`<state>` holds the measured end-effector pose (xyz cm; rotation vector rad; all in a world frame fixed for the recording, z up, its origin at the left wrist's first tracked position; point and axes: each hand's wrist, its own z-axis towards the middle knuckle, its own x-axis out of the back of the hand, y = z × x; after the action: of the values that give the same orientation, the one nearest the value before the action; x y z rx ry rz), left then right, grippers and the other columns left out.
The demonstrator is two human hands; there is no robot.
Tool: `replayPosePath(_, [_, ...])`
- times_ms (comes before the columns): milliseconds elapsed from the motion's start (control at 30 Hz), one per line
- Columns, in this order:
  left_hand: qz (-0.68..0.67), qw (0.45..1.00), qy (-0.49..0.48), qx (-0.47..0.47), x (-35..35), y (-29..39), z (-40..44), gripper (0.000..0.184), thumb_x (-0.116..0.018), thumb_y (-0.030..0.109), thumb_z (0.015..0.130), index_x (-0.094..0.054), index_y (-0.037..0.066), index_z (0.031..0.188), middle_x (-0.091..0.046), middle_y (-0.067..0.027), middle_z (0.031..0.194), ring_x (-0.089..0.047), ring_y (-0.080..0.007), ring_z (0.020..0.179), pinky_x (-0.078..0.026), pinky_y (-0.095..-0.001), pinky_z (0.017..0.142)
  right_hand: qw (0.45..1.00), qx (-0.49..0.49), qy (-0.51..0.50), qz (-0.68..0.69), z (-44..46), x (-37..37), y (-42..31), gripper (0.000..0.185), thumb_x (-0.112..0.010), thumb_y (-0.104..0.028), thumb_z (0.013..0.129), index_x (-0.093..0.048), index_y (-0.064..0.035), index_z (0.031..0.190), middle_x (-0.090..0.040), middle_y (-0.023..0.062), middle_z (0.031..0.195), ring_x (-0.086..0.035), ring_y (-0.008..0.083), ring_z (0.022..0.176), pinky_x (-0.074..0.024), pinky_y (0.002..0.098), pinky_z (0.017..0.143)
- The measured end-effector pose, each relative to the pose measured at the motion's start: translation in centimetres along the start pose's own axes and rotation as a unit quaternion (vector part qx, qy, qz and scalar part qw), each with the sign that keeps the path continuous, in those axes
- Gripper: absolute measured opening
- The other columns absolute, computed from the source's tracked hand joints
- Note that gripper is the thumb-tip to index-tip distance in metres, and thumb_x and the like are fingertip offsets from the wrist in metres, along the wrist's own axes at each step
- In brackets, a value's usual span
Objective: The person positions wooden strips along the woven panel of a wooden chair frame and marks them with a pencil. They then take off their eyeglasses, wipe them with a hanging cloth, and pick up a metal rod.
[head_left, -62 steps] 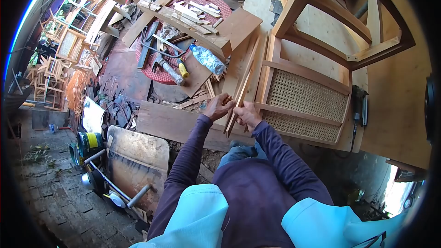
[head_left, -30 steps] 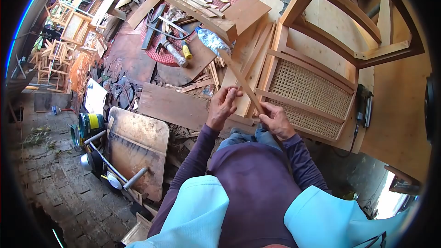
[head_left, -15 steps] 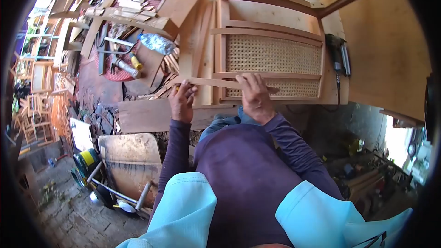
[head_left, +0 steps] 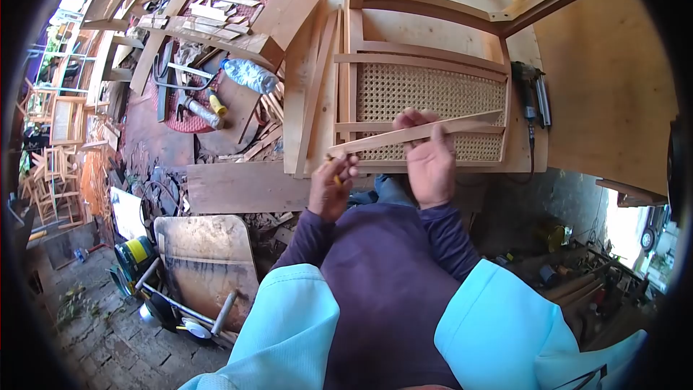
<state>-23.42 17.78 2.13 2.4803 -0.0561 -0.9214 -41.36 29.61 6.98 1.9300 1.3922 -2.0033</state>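
A thin wooden strip (head_left: pixel 375 140) slants over the lower edge of the woven cane panel (head_left: pixel 433 92), which is set in a wooden frame. My right hand (head_left: pixel 431 166) grips the strip near its middle, with the thumb on top and fingers behind. My left hand (head_left: pixel 332 184) is closed around a small yellow object (head_left: pixel 338 181), perhaps a pencil, and is at the strip's left end. Two slats lie across the cane panel, the lower one (head_left: pixel 469 128) partly behind the strip.
A power tool (head_left: pixel 528 94) with a cord lies right of the frame. An upright wooden frame (head_left: pixel 433 3) stands behind. To the left are a hammer (head_left: pixel 202 112), a plastic bottle (head_left: pixel 249 75) and wood scraps (head_left: pixel 216 11). A worn board (head_left: pixel 206 249) is at the lower left.
Since half a second ago, the strip has tilted, its right end now higher. My right hand has turned palm-up beneath it, and my left hand has moved right and down. Earlier, the view swung right.
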Motion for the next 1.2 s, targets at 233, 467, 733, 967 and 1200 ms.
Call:
replayPosePath(233, [0.304, 0.947, 0.01, -0.107, 1.9, 0.6, -1.4, 0.022, -0.066, 0.025, 0.11, -0.069, 0.003, 0.113, -0.066, -0.0023, 0.085, -0.048, -0.0037, 0.056, -0.038, -0.0222, 0.049, 0.779, 0.297, -0.133, -0.536, 5.1, -0.3, -9.9, 0.045, -0.05, -0.028, 0.115, -0.053, -0.0055, 0.153, -0.056, 0.003, 0.101, -0.057, 0.018, 0.095, -0.0501, 0.0385, 0.085])
replayPosePath(467, [0.6, 0.666, 0.112, -0.43, 4.2, 3.6, 8.4, 0.027, -0.069, 0.026, 0.106, -0.072, 0.001, 0.117, -0.075, -0.0087, 0.091, -0.064, -0.01, 0.064, -0.051, -0.0289, 0.056, 0.525, 0.263, -0.263, -0.766, 6.4, 7.8, -1.1, 0.035, -0.075, -0.009, 0.091, -0.071, -0.0094, 0.126, -0.055, 0.0065, 0.105, -0.056, 0.0282, 0.101, -0.047, 0.0443, 0.091])
replayPosePath(733, [0.572, 0.794, 0.062, -0.194, 1.8, 5.6, 10.0, 0.029, -0.068, 0.025, 0.105, -0.074, -0.003, 0.105, -0.075, -0.0084, 0.082, -0.071, -0.012, 0.066, -0.054, -0.0294, 0.059, 0.474, 0.266, -0.256, -0.8, 7.5, 11.7, 1.5, 0.03, -0.076, -0.014, 0.09, -0.072, -0.0119, 0.12, -0.056, 0.0049, 0.108, -0.055, 0.0282, 0.105, -0.0465, 0.0434, 0.095])
replayPosePath(967, [0.516, 0.824, 0.076, -0.222, 1.8, 6.2, 11.2, 0.027, -0.065, 0.021, 0.106, -0.071, -0.005, 0.102, -0.072, -0.0078, 0.083, -0.071, -0.0145, 0.064, -0.056, -0.0286, 0.061, 0.511, 0.276, -0.269, -0.768, 7.2, 11.2, 2.2, 0.033, -0.073, -0.007, 0.089, -0.067, -0.0052, 0.122, -0.057, 0.0097, 0.112, -0.057, 0.0314, 0.107, -0.0483, 0.0463, 0.097])
replayPosePath(1200, [0.475, 0.854, 0.038, -0.208, 2.6, 6.1, 11.3, 0.027, -0.063, 0.021, 0.108, -0.069, -0.005, 0.104, -0.07, -0.0091, 0.089, -0.071, -0.0165, 0.065, -0.057, -0.0292, 0.061, 0.511, 0.249, -0.265, -0.779, 6.1, 10.4, 2.6, 0.048, -0.083, -0.018, 0.084, -0.066, -0.0067, 0.128, -0.058, 0.0096, 0.118, -0.057, 0.0324, 0.112, -0.0495, 0.0471, 0.098])
